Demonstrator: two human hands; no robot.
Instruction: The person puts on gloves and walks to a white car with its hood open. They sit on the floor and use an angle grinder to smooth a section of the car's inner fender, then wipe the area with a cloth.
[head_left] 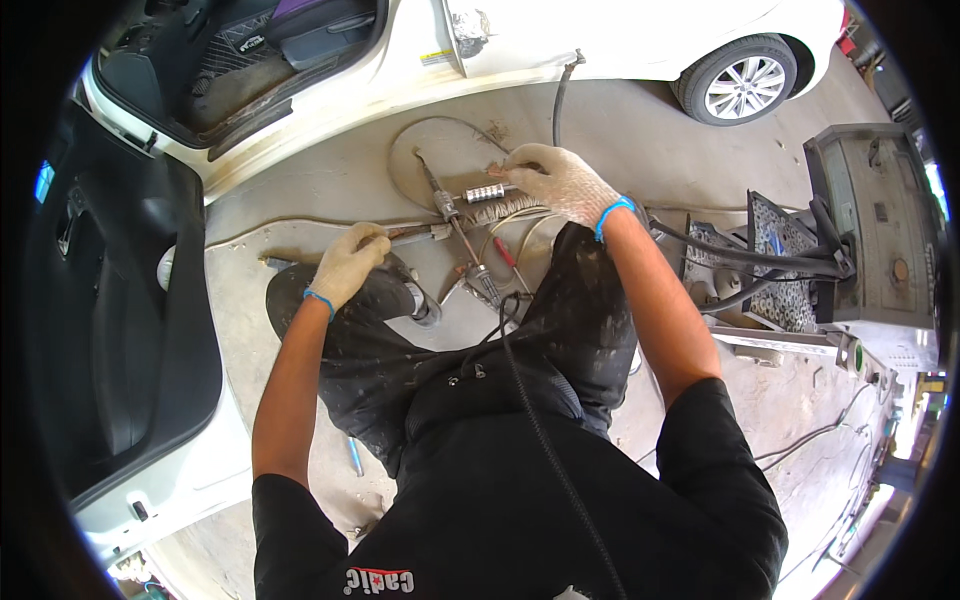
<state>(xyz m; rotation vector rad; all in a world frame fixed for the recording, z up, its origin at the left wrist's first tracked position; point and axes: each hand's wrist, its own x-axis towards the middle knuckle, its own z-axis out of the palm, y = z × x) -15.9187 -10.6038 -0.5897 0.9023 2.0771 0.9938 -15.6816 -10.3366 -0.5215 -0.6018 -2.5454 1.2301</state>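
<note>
My right hand (562, 182), in a pale work glove, is above the tools on the floor. Its fingers pinch a small copper-coloured piece (496, 171), too small to name. My left hand (350, 264), gloved too, is near my left knee with its fingers curled in; whether it holds anything is hidden. Between the hands lies a metal slide hammer (455, 225) with a long thin shaft. Beside it are a silver ribbed cylinder (485, 193), a cloth-wrapped cable (500, 211) and a red-handled tool (504, 251).
A white car (560, 40) stands ahead, its open door (150, 330) at my left. A black hose-like cable (558, 105) reaches its sill. At right stands a grey metal machine (870, 230) with thick cables and a perforated panel (780, 260). A blue pen-like item (355, 456) lies on the floor.
</note>
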